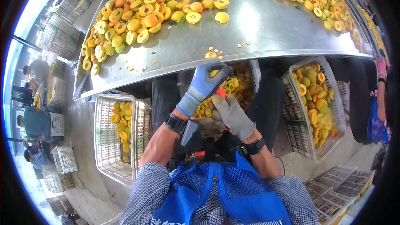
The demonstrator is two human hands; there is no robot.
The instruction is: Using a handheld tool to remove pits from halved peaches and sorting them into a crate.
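My left hand (206, 84), in a blue glove, is raised at the table's front edge with its fingers curled round a piece of yellow stone fruit (213, 73), which the fingers mostly cover. Just below and to the right, my right hand (234, 116) in a grey glove is closed on a red-handled tool (220, 93). The tool's working end is hidden between the hands, so its kind does not show. Beneath both hands, between my knees, a crate (256, 77) holds yellow fruit pieces (239, 84). A few orange scraps (211, 54) lie on the table just beyond my left hand.
A steel table (250, 33) spans the front, bearing a heap of halved fruit (146, 10) at left and another heap (308, 0) at right. Crates of fruit stand at my left (98, 133) and right (315, 156). A co-worker's pink-gloved hand (381, 64) shows far right.
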